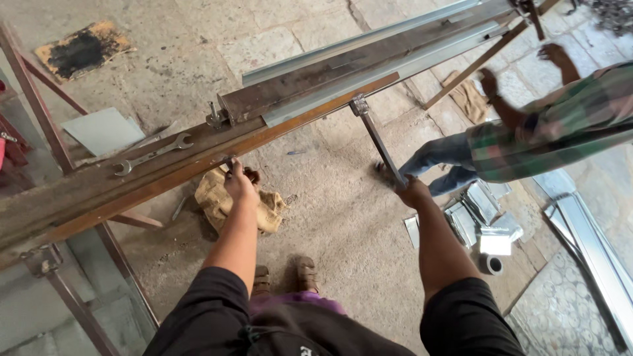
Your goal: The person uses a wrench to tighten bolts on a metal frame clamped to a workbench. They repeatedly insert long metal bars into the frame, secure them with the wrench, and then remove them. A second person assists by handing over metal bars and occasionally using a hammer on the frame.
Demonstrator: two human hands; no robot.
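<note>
My left hand (239, 183) grips a small handle under the front edge of a long rusty steel bench (132, 178). My right hand (412, 192) is closed around the lower end of a dark metal lever bar (377, 140) that hangs down from the bench edge. A shiny galvanised sheet strip (369, 66) lies clamped along the bench's top bar. An open-ended spanner (153, 155) rests on the bench, left of my left hand.
Another person in a checked shirt (560, 125) and jeans bends at the right end of the bench. Folded sheet-metal pieces (488, 221) and long profiles (593, 244) lie on the stone floor at right. A burlap sack (217, 201) lies under the bench.
</note>
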